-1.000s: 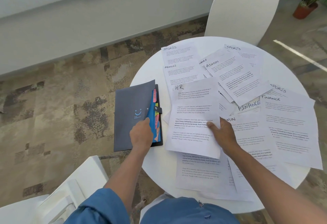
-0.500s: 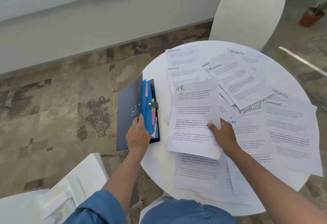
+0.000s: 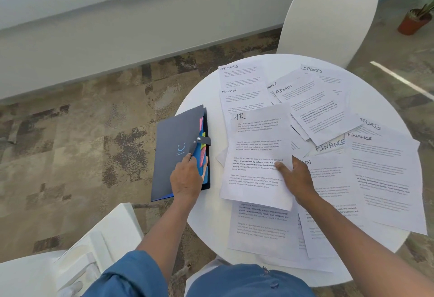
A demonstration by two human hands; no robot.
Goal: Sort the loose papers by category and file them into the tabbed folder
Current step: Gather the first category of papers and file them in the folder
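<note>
left hand (image 3: 186, 178): grips cover of tabbed folder (image 3: 180, 153) at desk (image 3: 211, 221) left edge, cover lower than half a second ago | right hand (image 3: 296, 179): pinches HR sheet (image 3: 258, 146) above loose papers (image 3: 385, 179) | filing not begun

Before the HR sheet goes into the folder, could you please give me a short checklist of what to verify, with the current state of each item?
1. HR sheet held: ok, the right hand pinches its right edge, thumb on top.
2. Category readable: ok, "HR" is handwritten at the top left.
3. Folder steadied: ok, the left hand grips its front cover near the coloured tabs.
4. Folder open wide enough: not ok, the cover is lifted only slightly.
5. HR tab found: cannot tell, the tab labels are too small to read.
6. Sheet free of the others: cannot tell, it lies on top, overlapping several papers on the white table.
</note>
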